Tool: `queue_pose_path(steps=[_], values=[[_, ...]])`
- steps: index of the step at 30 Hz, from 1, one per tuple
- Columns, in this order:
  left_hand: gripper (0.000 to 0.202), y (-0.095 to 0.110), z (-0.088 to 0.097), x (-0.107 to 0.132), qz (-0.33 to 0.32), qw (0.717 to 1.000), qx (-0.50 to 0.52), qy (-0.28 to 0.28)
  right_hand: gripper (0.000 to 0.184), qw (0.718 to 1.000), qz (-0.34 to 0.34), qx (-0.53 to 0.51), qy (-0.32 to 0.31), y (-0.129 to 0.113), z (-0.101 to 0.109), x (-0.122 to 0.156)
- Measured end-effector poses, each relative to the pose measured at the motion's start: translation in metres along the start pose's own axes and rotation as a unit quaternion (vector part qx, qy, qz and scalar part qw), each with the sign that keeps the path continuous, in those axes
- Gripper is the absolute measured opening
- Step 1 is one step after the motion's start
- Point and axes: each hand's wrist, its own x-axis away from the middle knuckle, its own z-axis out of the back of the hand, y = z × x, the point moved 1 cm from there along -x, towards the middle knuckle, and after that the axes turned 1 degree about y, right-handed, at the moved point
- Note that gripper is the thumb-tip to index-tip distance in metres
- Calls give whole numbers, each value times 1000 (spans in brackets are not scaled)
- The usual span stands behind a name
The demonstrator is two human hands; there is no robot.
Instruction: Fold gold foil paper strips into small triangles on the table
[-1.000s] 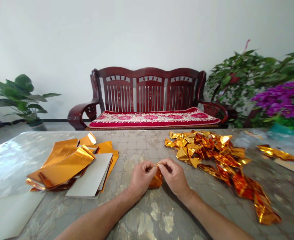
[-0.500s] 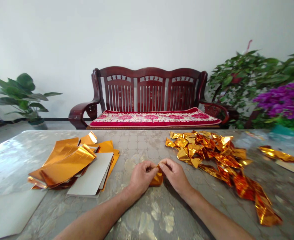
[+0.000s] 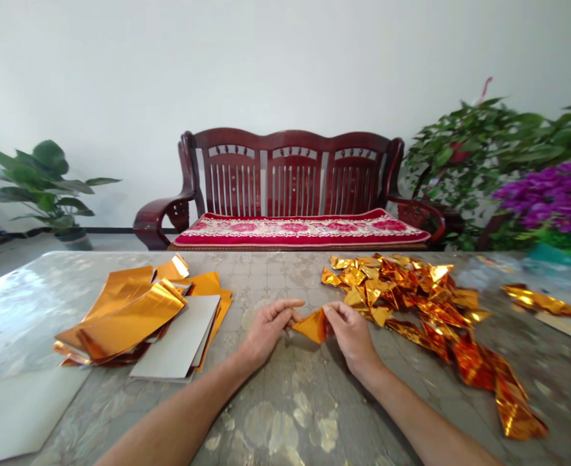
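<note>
A folded piece of shiny gold foil paper (image 3: 313, 325), now a pointed triangular shape, is held just above the table between my two hands. My right hand (image 3: 351, 333) pinches its upper right corner between thumb and fingers. At its left point is my left hand (image 3: 268, 330), index finger stretched out and apart from the thumb; its lower fingertips are beside or touching the paper, and I cannot tell which. To the right lies a heap of folded gold foil pieces (image 3: 377, 291). Flat gold foil sheets (image 3: 125, 317) are stacked loosely on the left.
Pale grey sheets (image 3: 176, 340) lie by the stack, and another pale sheet (image 3: 23, 411) is at the table's (image 3: 276, 414) left. Clear plastic wrapping (image 3: 489, 272) sits at the far right. Behind the table stands a dark wooden bench (image 3: 292, 168), with plants (image 3: 47, 188) to the sides.
The foil paper has turned from an upright squarish shape to a triangle pointing left. My left hand has loosened its pinch and extended its index finger; my right hand keeps hold.
</note>
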Motion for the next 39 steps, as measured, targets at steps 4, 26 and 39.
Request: queue_pose_path(steps=[4,26,39], values=[[31,4,5,0,-73,993,-94,-26,38,1000,-11,-17,11,0,1,0],[23,2,14,-1,-111,965,-202,-126,29,999,-34,-24,-8,2,1,-1],[17,4,13,0,-108,966,-209,-111,31,1000,-15,-14,-4,0,1,-1]])
